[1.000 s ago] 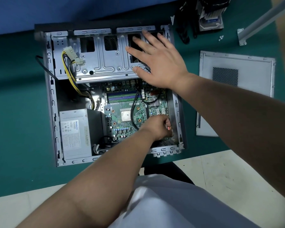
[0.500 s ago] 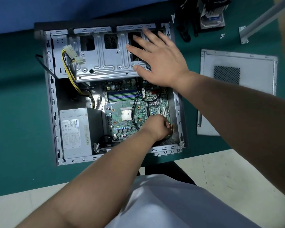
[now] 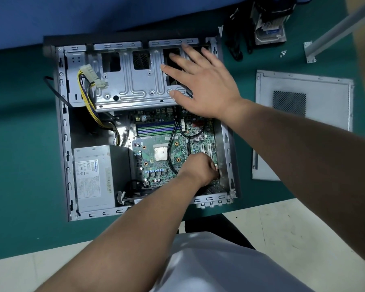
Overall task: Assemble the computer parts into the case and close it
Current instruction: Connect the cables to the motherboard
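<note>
Nearest, left hand (image 3: pixel 199 168) sits curled low inside the open case (image 3: pixel 64 131), fingers bunched at the 4 o'clock corner of the motherboard (image 3: pixel 162 152); whether they pinch anything, cannot tell. Power supply (image 3: pixel 93 178) lies at 8 o'clock. Farther, right hand (image 3: pixel 202 81) lies flat, fingers spread, on the drive cage (image 3: pixel 135 89) at 12 o'clock. Side panel (image 3: pixel 303 114) rests apart on the green tabletop (image 3: pixel 21 144), 3 o'clock.

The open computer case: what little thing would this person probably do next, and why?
Probably finish whatever the left hand is working at the motherboard's near right corner; its curled fingers hide what. The right hand lies flat on the drive cage, steadying the case.
</note>
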